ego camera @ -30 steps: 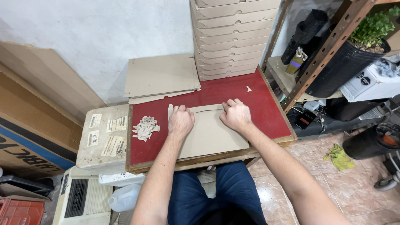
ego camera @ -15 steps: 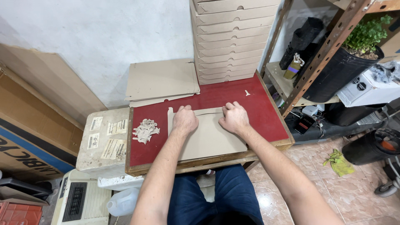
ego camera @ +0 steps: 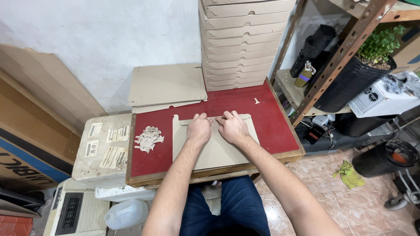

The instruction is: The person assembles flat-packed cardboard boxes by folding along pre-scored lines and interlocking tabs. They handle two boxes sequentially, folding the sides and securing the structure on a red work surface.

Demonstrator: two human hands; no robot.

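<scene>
Both hands, left [ego camera: 199, 130] and right [ego camera: 232, 127], press fingers flat on a still-flat blank [ego camera: 213, 144] beside stacked finished boxes [ego camera: 242, 43]; folding barely begun.

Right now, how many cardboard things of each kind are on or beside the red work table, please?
Flat cardboard blank under both hands: 1
Pile of flat cardboard sheets: 1
Stack of folded cardboard boxes: 1
Heap of cardboard scraps: 1
Small loose scrap: 1
Total: 5
The left hand and right hand press on the blank, on the red table.
</scene>
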